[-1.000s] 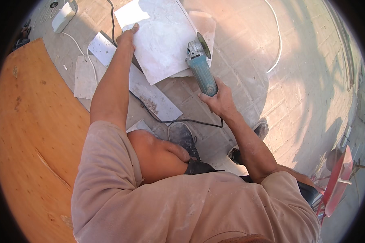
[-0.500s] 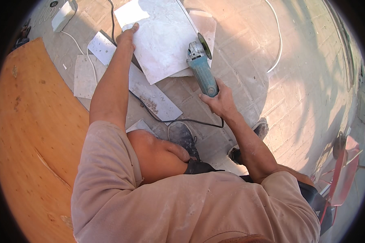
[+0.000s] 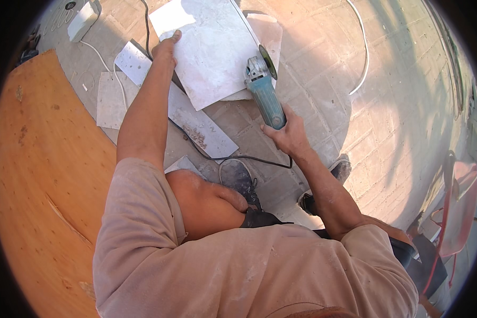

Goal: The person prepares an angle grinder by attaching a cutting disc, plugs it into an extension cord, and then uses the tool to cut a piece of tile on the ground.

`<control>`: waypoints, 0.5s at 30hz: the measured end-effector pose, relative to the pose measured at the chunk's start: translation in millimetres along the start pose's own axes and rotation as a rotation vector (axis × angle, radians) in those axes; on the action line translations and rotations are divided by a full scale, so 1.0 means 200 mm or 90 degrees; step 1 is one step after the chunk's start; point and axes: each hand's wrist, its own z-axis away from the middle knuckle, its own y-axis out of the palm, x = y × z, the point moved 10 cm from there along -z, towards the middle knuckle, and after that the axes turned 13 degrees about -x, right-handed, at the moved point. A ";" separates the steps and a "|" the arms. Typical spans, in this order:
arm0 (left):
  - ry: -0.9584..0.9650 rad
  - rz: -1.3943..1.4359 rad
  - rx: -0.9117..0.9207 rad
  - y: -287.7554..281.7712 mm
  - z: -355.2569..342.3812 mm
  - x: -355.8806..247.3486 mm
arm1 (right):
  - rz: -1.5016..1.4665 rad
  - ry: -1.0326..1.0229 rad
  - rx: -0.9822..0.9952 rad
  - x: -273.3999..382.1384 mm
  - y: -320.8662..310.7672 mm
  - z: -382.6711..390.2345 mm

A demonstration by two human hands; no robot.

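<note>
A large pale marble tile (image 3: 212,47) lies flat on the brick paving, over another slab. My left hand (image 3: 167,47) presses down on its left edge, fingers spread on the stone. My right hand (image 3: 286,135) grips the teal body of an angle grinder (image 3: 262,90), whose disc (image 3: 267,61) stands at the tile's right edge. The grinder's black cord (image 3: 233,158) loops back over the paving toward my feet.
Narrow offcut tile strips (image 3: 196,124) and smaller tile pieces (image 3: 111,98) lie left of the big tile. A plywood sheet (image 3: 42,175) covers the left side. A white power adapter (image 3: 82,21) and white cable (image 3: 363,53) lie on the paving; a red object (image 3: 458,212) stands at right.
The view has shifted slightly; the grinder and both hands keep nearly the same places on the tile.
</note>
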 end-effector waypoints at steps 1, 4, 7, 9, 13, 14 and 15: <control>0.007 0.001 -0.003 0.00 0.00 0.00 | -0.004 0.018 0.008 -0.01 0.00 0.00; 0.014 -0.016 -0.014 0.00 -0.01 -0.01 | -0.002 0.022 0.011 -0.02 0.00 0.01; 0.011 -0.029 -0.011 0.00 -0.02 0.00 | -0.003 0.014 0.005 -0.01 -0.01 0.01; -0.001 -0.037 0.001 0.00 -0.03 0.02 | -0.010 0.015 0.005 -0.02 0.00 0.02; -0.003 -0.030 0.006 0.01 -0.05 0.02 | -0.016 -0.011 -0.003 -0.03 -0.01 0.04; -0.005 -0.035 0.006 0.00 -0.05 0.02 | -0.013 -0.032 -0.018 -0.02 -0.02 0.05; -0.006 -0.038 0.004 0.01 -0.05 0.02 | -0.014 0.008 0.003 -0.05 -0.01 0.07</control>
